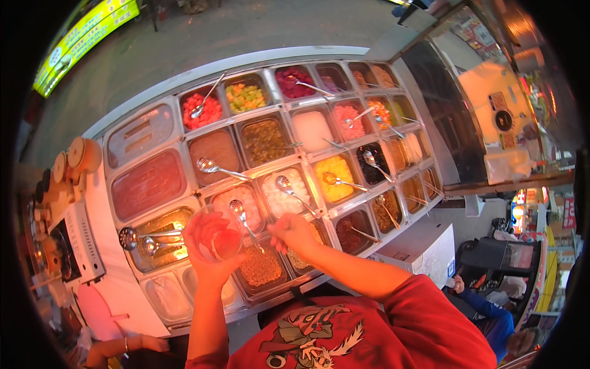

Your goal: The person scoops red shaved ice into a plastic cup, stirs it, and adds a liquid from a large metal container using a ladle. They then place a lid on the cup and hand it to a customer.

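My left hand [209,258] holds a clear plastic cup [220,233] with something red in its bottom, above the front left part of a topping counter. My right hand [288,235] hovers over the front row, near the handle of a slotted spoon [238,208] that rests in a bin of pale pink cubes [246,200]; whether it touches anything is not plain. Below lie a bin of chopped nuts or crumbs [260,267] and a bin of pale grains [297,259]. Behind are white cubes [276,189] with a slotted spoon and yellow chunks [331,173] with a spoon.
Steel bins of red cubes [200,110], black jelly [374,161] and other toppings fill the counter, many with spoon handles sticking out. Ladles lie across a metal pan [173,249] at left, near a portable stove [83,240]. Another person's hand [154,343] is at lower left; a blue-sleeved person [488,318] is at right.
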`<state>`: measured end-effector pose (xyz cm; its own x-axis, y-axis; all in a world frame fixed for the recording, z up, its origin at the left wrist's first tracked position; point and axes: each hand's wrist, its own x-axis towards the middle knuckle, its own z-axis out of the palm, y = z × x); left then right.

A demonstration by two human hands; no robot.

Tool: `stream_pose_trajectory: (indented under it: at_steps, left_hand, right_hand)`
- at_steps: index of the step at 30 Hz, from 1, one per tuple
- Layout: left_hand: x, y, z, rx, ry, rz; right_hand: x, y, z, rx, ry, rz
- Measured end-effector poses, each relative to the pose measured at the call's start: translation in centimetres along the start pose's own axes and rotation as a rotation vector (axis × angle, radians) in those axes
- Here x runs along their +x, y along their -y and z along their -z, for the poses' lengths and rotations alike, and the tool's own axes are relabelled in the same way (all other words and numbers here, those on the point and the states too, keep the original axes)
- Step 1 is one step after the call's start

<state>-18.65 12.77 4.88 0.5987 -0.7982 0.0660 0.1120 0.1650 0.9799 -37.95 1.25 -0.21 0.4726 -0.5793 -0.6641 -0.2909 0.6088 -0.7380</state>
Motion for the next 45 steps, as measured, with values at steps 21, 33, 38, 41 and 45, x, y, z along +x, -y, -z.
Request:
stream_pose_trajectory:
  at_steps: [21,33,38,41,45]
  left_hand:
    - [-38.3,-4.9,-31.2,-0.193,1.342,0.016]
    - [-64.2,-4.5,-48.2,-0.362,2.155,0.2]
    - [-73.3,-2.4,-55.5,-0.39,2.316,0.264]
    - [-78.5,-1.9,-60.6,-0.377,2.386,0.198]
    - [-84.4,-2.4,-66.1,-0.336,2.467,0.15]
  right_hand:
    - [-46.6,-39.0,19.4,0.614,-0.631,0.072]
    - [-67.8,-57.7,19.9,1.33,-1.175,0.217]
    - [-69.5,-60.0,23.8,1.495,-1.203,0.243]
    - [-73.4,-61.7,27.3,1.489,-1.312,0.237]
    - [-81.1,-63.4,33.6,1.356,-1.578,0.317]
